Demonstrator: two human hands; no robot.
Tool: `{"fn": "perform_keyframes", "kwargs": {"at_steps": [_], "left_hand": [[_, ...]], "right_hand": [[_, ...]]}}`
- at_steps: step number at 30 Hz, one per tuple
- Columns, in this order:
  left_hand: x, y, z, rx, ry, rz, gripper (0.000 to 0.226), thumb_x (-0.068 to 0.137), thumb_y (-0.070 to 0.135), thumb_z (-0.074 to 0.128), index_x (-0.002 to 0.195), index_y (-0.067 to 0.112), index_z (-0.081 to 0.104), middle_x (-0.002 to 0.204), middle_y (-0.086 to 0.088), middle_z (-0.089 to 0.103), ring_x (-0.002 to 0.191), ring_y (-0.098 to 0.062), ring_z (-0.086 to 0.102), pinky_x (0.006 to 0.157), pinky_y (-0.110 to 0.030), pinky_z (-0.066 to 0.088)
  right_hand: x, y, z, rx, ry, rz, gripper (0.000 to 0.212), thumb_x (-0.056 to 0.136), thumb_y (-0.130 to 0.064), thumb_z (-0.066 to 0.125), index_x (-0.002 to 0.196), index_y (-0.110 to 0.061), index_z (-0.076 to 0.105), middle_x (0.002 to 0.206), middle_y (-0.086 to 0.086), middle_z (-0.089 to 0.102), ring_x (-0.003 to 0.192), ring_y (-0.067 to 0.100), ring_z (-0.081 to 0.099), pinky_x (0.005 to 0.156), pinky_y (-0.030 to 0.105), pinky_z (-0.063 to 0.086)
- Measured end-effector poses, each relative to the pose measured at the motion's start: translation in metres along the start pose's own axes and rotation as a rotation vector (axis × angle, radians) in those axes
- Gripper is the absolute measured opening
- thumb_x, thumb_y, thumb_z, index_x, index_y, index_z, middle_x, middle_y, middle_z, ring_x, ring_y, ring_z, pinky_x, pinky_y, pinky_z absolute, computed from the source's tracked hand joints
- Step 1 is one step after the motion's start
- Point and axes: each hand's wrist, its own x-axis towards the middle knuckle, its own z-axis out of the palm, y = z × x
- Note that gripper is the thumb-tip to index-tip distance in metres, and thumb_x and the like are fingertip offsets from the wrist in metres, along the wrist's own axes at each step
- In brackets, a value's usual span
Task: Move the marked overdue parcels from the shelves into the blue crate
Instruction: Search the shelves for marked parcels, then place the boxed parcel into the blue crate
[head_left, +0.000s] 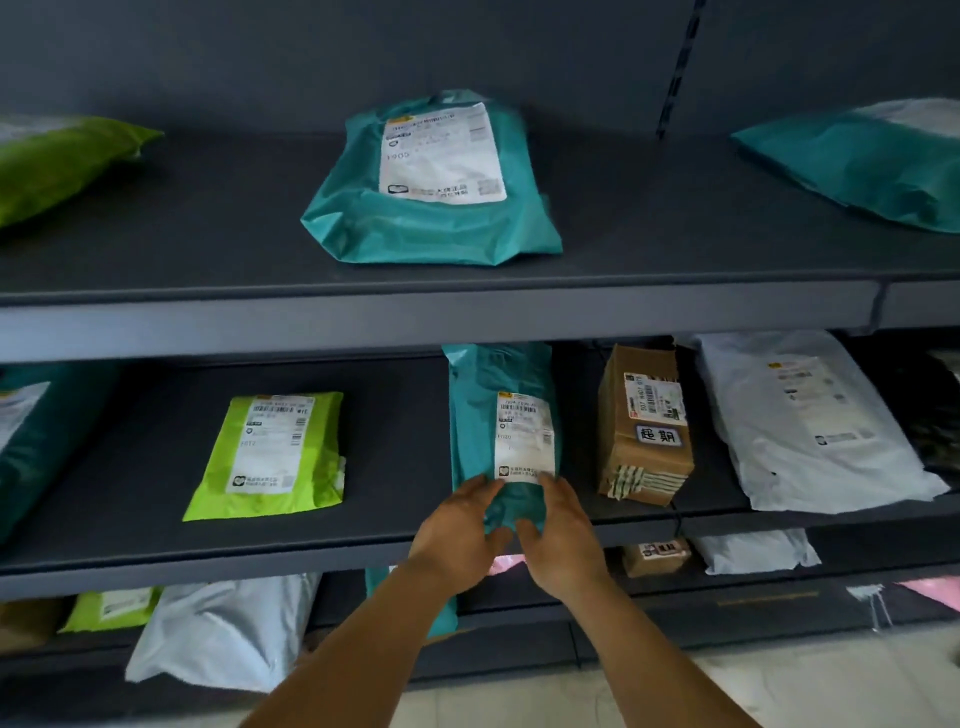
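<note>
Both hands, left hand (457, 530) and right hand (563, 535), fingers curled, grip narrow teal plastic mailer (498, 415) on middle shelf (130, 467).

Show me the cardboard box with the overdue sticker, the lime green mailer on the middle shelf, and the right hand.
cardboard box (644, 431), head view, front face
lime green mailer (267, 457), head view, white label
right hand (563, 535), head view, back of hand

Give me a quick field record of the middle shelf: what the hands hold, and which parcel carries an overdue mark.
held item: narrow teal plastic mailer bag on the middle shelf
left hand: grips the mailer's near end
right hand: grips the same end
marked parcel: brown cardboard box with handwritten tag, right of the mailer, untouched
mark on held mailer: none visible
blue crate: not in view
</note>
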Motion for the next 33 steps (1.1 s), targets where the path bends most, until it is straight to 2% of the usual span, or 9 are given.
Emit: {"fn": "perform_keyframes", "kwargs": {"at_steps": [5,12,15,18,22,25,29,31,33], "left_hand": [[-0.005,0.011,0.008,0.005,0.107,-0.093,0.059,0.092,0.027,0.057,0.146,0.025,0.034,0.152,0.003,0.034,0.133,-0.014,0.041,0.108,-0.027,0.036],[-0.012,0.024,0.013,0.013,0.154,-0.169,0.065,0.090,0.029,0.060,0.148,0.025,0.030,0.152,0.000,0.033,0.135,-0.018,0.038,0.111,-0.030,0.034],[-0.012,0.038,0.012,0.037,0.203,-0.147,0.071,0.090,0.034,0.059,0.150,0.024,0.023,0.157,-0.002,0.022,0.142,-0.019,0.025,0.114,-0.033,0.029],[-0.002,0.065,0.010,0.008,0.266,-0.065,0.077,0.089,0.036,0.062,0.151,0.023,0.018,0.158,-0.001,0.019,0.143,-0.016,0.024,0.113,-0.034,0.031],[0.020,0.109,0.014,-0.058,0.268,0.037,0.081,0.088,0.037,0.063,0.152,0.021,0.016,0.157,-0.001,0.021,0.144,-0.015,0.022,0.114,-0.026,0.024],[0.036,0.134,0.023,-0.032,0.189,0.043,0.085,0.088,0.038,0.062,0.152,0.018,0.011,0.157,-0.003,0.021,0.143,-0.018,0.024,0.113,-0.027,0.025],[0.057,0.152,0.025,0.022,0.097,-0.031,0.088,0.088,0.039,0.062,0.152,0.011,0.008,0.153,-0.008,0.031,0.137,-0.024,0.036,0.108,-0.032,0.035],[0.063,0.159,0.021,0.017,0.062,-0.027,0.079,0.089,0.036,0.062,0.149,0.008,0.020,0.142,-0.010,0.047,0.126,-0.026,0.048,0.100,-0.031,0.041],[0.066,0.163,0.021,-0.024,0.061,-0.014,0.061,0.089,0.032,0.063,0.139,0.010,0.038,0.127,-0.007,0.060,0.115,-0.025,0.058,0.093,-0.030,0.046]], "right_hand": [[0.009,0.011,-0.010,-0.023,-0.065,-0.107,0.064,0.095,-0.018,0.051,0.151,-0.018,0.020,0.155,0.005,0.023,0.138,0.020,0.030,0.112,0.024,0.025],[0.002,0.014,-0.028,-0.038,-0.166,-0.132,0.071,0.095,-0.026,0.051,0.154,-0.021,0.011,0.161,0.000,0.007,0.145,0.019,0.018,0.117,0.029,0.022],[-0.010,0.004,-0.049,-0.069,-0.073,-0.239,0.072,0.096,-0.028,0.050,0.154,-0.019,0.007,0.161,-0.002,0.000,0.148,0.016,0.008,0.118,0.030,0.020],[-0.020,-0.004,-0.082,-0.053,0.082,-0.332,0.071,0.097,-0.030,0.048,0.153,-0.020,0.007,0.161,-0.004,-0.001,0.148,0.012,0.001,0.120,0.030,0.014],[-0.013,0.010,-0.121,-0.009,0.260,-0.280,0.073,0.095,-0.032,0.051,0.153,-0.018,0.008,0.161,0.001,0.002,0.148,0.016,0.003,0.121,0.034,0.013],[0.000,0.033,-0.135,0.066,0.288,-0.151,0.078,0.092,-0.030,0.056,0.153,-0.015,0.010,0.161,0.007,0.004,0.148,0.021,0.008,0.120,0.034,0.015],[0.017,0.056,-0.141,0.199,0.224,-0.021,0.072,0.092,-0.026,0.056,0.151,-0.012,0.018,0.156,0.010,0.022,0.143,0.026,0.024,0.116,0.038,0.027],[0.022,0.062,-0.142,0.261,0.176,0.019,0.059,0.094,-0.021,0.053,0.147,-0.014,0.027,0.145,0.008,0.041,0.131,0.026,0.043,0.102,0.030,0.039],[0.024,0.064,-0.142,0.283,0.125,0.042,0.048,0.096,-0.018,0.049,0.142,-0.019,0.035,0.135,0.006,0.054,0.117,0.027,0.055,0.084,0.023,0.039]]}}
